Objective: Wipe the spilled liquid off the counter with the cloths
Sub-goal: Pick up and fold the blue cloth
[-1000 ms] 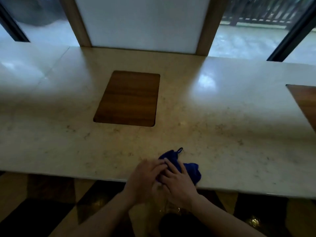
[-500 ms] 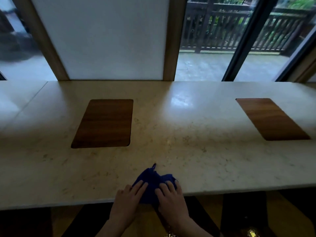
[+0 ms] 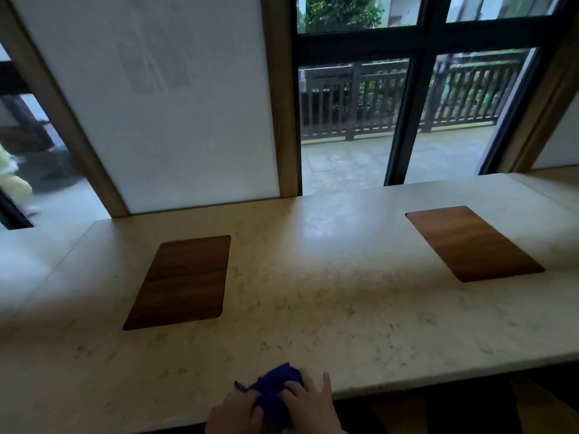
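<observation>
A bunched dark blue cloth (image 3: 275, 389) lies at the front edge of the pale marble counter (image 3: 329, 308). My left hand (image 3: 236, 413) is at the cloth's left side, its fingers curled onto the fabric. My right hand (image 3: 308, 402) lies on the cloth's right side with its fingers spread, some on the fabric and some on the counter. Both hands are cut off by the bottom of the frame. No spilled liquid shows clearly on the stone.
Two wooden inlays sit in the counter, one at the left (image 3: 185, 281) and one at the right (image 3: 471, 242). Behind the counter stand a white panel (image 3: 163, 104) and windows (image 3: 407, 104) onto a terrace.
The camera has tilted upward, so the hands and cloth now sit at the bottom edge. The hands stay on the cloth at the counter's front edge.
</observation>
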A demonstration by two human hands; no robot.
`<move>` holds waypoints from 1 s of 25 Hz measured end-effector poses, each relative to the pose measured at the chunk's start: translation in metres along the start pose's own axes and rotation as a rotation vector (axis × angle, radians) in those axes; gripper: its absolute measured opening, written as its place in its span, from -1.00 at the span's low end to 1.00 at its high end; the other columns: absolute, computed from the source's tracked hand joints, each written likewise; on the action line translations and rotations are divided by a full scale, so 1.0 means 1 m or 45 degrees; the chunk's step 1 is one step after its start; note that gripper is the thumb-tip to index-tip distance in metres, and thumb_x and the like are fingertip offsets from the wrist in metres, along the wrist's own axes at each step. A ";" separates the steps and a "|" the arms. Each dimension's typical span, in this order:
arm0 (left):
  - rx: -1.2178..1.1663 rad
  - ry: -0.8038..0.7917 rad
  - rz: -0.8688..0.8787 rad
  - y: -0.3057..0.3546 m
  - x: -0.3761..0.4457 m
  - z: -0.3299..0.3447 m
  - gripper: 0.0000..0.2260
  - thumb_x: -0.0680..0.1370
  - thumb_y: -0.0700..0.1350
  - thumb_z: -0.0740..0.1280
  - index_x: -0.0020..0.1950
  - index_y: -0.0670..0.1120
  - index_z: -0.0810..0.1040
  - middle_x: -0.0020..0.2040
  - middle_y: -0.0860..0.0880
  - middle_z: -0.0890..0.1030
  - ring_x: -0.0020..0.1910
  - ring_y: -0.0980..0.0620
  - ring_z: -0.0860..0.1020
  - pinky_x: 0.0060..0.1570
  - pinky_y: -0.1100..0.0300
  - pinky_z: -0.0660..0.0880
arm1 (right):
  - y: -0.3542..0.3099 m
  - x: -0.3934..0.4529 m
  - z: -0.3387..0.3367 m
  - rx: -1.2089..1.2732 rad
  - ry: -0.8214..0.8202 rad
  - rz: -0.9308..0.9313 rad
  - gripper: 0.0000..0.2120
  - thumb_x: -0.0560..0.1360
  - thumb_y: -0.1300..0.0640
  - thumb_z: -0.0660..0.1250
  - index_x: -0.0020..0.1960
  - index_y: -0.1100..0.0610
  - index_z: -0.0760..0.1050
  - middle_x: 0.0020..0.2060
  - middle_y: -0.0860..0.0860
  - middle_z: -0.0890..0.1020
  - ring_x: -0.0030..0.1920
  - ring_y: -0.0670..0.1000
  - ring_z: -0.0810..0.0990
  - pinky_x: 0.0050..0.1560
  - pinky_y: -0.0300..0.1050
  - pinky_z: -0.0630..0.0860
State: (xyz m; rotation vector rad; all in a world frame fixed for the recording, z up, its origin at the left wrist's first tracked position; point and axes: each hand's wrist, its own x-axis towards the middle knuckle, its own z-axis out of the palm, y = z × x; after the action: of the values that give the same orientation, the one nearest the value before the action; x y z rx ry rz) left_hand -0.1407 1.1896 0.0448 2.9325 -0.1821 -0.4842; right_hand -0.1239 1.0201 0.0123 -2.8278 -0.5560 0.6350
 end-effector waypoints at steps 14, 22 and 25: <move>-0.239 0.134 0.626 0.275 0.076 -0.074 -0.83 0.56 0.00 0.09 -0.05 0.13 0.47 -0.20 0.11 0.54 -0.23 0.11 0.51 -0.19 0.16 0.44 | 0.225 -0.184 -0.091 0.779 0.757 0.608 -0.83 0.43 -0.07 0.36 -0.05 -0.25 0.39 -0.11 -0.20 0.51 -0.10 -0.16 0.49 -0.05 -0.24 0.46; -0.391 0.201 1.118 0.435 0.100 -0.055 -0.72 0.56 -0.08 0.14 0.22 0.12 0.48 0.10 0.09 0.55 0.08 0.07 0.51 0.08 0.11 0.47 | 0.321 -0.329 -0.120 0.875 1.312 0.882 -0.74 0.53 0.13 0.38 0.19 -0.07 0.54 0.00 -0.16 0.55 0.04 -0.14 0.53 0.01 -0.39 0.41; -0.432 0.218 1.325 0.501 0.095 -0.052 -0.70 0.55 -0.05 0.11 0.24 0.10 0.48 0.13 0.07 0.55 0.10 0.05 0.50 0.10 0.03 0.46 | 0.351 -0.375 -0.117 0.893 1.467 1.028 -0.74 0.50 0.13 0.40 0.18 -0.05 0.58 0.05 -0.12 0.61 0.09 -0.08 0.55 0.16 -0.07 0.52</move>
State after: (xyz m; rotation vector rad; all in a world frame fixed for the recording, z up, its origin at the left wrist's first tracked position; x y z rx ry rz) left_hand -0.0806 0.6922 0.1545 2.1219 -1.3296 -0.0722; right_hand -0.2746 0.5386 0.1642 -2.0950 0.8423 -0.6345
